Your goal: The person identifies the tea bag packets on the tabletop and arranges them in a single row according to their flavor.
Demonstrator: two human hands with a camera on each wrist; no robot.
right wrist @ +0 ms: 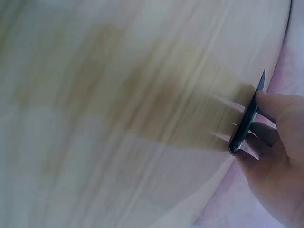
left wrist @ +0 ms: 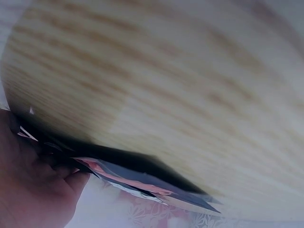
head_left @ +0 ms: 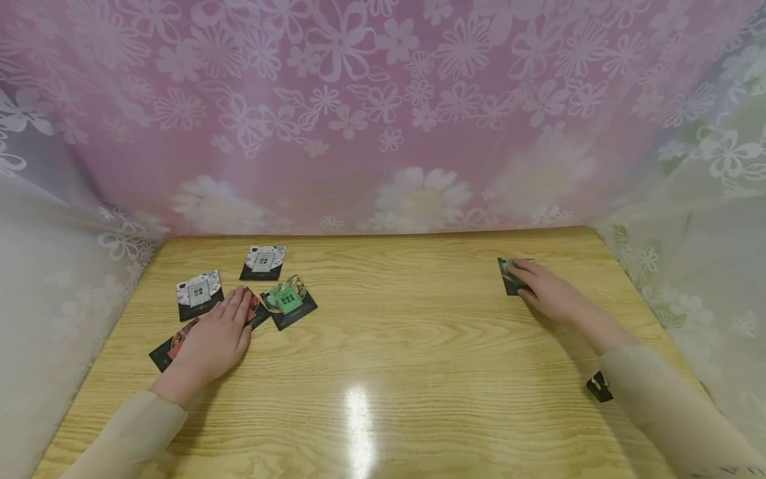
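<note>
Looking outward from the near side, with the green-labelled packet (head_left: 289,303) as landmark, we find a small dark piece (head_left: 600,387) well to its right and nearer us, partly hidden by the right sleeve (head_left: 652,392) and too covered to name; the left hand (head_left: 212,342) lies just left of the landmark, fingers straight and together over two red packets (head_left: 258,315); the right hand (head_left: 553,293) is well to the landmark's right, thumb and fingers clamped on another green packet (head_left: 510,283), though we cannot tell whether it is clear of the wood; we judge the step in hand to be moving packets about with both hands at once, the left steadying, the right gripping; the next move, we think, calls for a sure pinch on the right and light pressure on the left, since thin packets may slide. One white packet (head_left: 199,293) lies left of the landmark, a second white packet (head_left: 263,262) just beyond it; the table (head_left: 407,319) is glossy and wood-grained, a bright reflection nearer us than the landmark; beyond everything hangs a pink flowered curtain (head_left: 359,133), with pale flowered cloth (head_left: 712,266) at both sides.
</note>
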